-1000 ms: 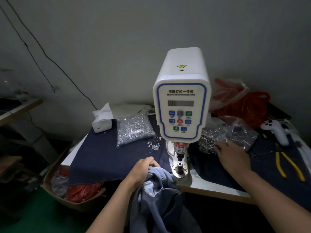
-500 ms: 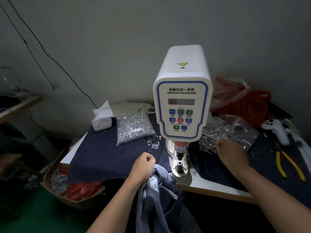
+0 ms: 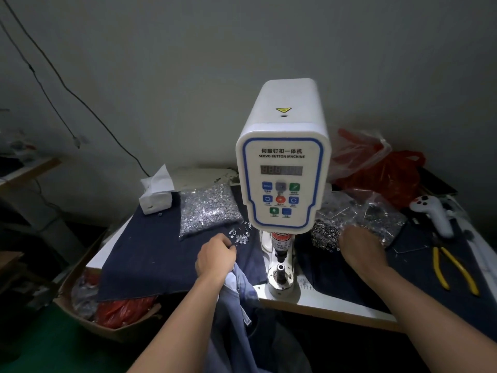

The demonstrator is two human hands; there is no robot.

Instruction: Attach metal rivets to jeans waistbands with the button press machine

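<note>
Hands [image 3: 216, 255] [image 3: 359, 247] on jeans [image 3: 236, 305] and rivets [image 3: 324, 235].

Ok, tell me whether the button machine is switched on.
On. The display on the button machine shows lit digits, though they are too blurred to read. Nothing lies on the lower die.

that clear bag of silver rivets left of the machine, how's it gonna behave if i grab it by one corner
The bag of silver rivets looks packed full, so it is probably heavy for its size. Its thin clear plastic lies slumped on the navy cloth, so it would likely sag and shift. Loose rivets beside it suggest that it may spill.
</note>
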